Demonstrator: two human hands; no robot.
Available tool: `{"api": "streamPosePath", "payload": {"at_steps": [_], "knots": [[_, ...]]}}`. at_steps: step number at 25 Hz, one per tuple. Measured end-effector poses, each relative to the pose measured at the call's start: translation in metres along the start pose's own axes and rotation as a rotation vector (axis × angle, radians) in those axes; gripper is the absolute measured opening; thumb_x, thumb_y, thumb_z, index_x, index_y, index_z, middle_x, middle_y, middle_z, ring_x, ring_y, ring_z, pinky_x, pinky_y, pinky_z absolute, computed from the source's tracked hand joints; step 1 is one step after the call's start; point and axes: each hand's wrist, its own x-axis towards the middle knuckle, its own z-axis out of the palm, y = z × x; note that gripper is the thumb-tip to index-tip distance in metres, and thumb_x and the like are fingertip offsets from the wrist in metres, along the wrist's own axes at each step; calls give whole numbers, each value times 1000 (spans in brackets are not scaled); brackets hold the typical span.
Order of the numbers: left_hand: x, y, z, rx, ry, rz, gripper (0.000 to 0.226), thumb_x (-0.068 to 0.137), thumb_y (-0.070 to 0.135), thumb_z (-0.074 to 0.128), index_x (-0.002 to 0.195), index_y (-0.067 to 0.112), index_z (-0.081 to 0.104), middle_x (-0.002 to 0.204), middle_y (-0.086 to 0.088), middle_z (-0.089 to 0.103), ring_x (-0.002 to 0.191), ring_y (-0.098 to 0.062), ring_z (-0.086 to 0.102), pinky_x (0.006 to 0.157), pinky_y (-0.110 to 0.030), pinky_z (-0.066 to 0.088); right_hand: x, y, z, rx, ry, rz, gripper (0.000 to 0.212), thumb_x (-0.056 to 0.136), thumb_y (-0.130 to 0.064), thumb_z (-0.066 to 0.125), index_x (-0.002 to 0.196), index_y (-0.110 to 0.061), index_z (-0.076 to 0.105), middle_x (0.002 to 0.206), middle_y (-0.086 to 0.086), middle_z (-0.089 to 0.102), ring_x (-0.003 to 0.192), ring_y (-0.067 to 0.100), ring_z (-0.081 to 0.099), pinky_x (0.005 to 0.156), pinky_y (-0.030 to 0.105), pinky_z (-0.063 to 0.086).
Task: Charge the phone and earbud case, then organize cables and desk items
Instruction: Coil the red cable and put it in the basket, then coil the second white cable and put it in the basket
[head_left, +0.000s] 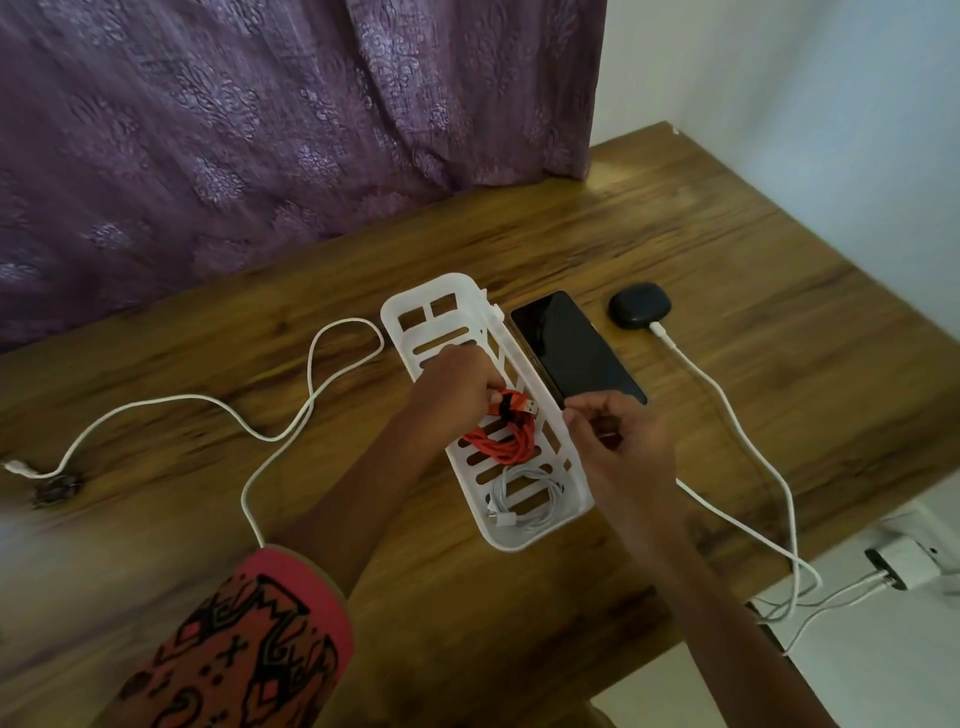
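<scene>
1. While the left hand grips the coiled orange cable in the white slotted plastic basket mid-frame, the right hand curls at its rim, hold unclear.
2. A flat black phone lies just beside its right side, with a dark rounded earbud case beyond.

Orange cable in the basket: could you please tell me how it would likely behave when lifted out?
The orange cable is coiled and bound by a black tie, so it should probably lift as one bundle. Its loops bend loosely beyond the left hand gripping it, so it is likely floppy and light.
</scene>
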Motion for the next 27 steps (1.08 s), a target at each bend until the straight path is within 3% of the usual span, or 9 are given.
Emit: {"api": "streamPosePath", "payload": {"at_steps": [7, 9, 11, 14, 17, 20, 24, 27], "knots": [[-28, -7, 4, -176, 400, 43, 23, 82, 21, 68, 104, 17, 70, 113, -1, 68, 104, -14, 62, 96, -29, 44, 0, 0, -2, -30, 10, -37, 7, 87, -15, 60, 93, -18, 64, 90, 0, 63, 83, 16, 63, 68, 25, 53], [-43, -12, 2, -233, 500, 46, 17, 84, 22, 66, 100, 17, 71, 107, 2, 70, 96, -4, 59, 88, -13, 43, 0, -5, -2, -69, 21, -67, 7, 87, -17, 61, 89, -24, 60, 90, -3, 60, 84, 13, 61, 65, 19, 49], [-63, -19, 1, -241, 543, 46, 16, 86, 23, 63, 98, 17, 71, 101, 6, 69, 84, 6, 52, 70, 1, 32, -2, -10, -1, -137, 32, -132, 6, 87, -20, 60, 92, -23, 60, 95, -1, 60, 87, 12, 60, 65, 17, 48], [-103, -42, 1, -344, 612, 7, 14, 87, 19, 62, 98, 16, 70, 92, 13, 65, 73, 11, 52, 64, 0, 36, -12, -27, 11, -268, 6, -264, 20, 87, -27, 60, 103, -17, 60, 109, 1, 56, 99, 10, 53, 74, 21, 46], [-137, -78, 0, -414, 696, -174, 13, 85, 20, 63, 94, 16, 72, 92, 6, 71, 76, -7, 63, 63, -10, 38, -33, -45, 39, -362, -3, -495, 27, 85, -33, 57, 103, -14, 61, 113, 4, 59, 105, 14, 53, 84, 30, 47], [-170, -115, 4, -424, 739, -306, 14, 86, 20, 63, 94, 14, 72, 93, -2, 73, 82, -15, 66, 67, -16, 39, -58, -50, 82, -374, -196, -713, 17, 84, -23, 63, 99, -16, 63, 104, 4, 62, 98, 14, 55, 86, 32, 48], [-195, -141, 12, -478, 750, -322, 13, 85, 20, 64, 94, 14, 72, 93, 2, 72, 77, -4, 61, 63, -1, 37, -77, -41, 129, -509, -626, -629, 33, 89, -33, 58, 119, -19, 60, 124, -3, 53, 117, 13, 44, 97, 23, 33], [-205, -153, 19, -502, 728, -287, 13, 85, 19, 64, 95, 15, 71, 92, 5, 71, 74, 3, 57, 63, 1, 40, -91, -29, 151, -634, -696, -698, 43, 84, -41, 60, 122, -20, 59, 118, -5, 52, 113, 9, 42, 97, 22, 32]]}}
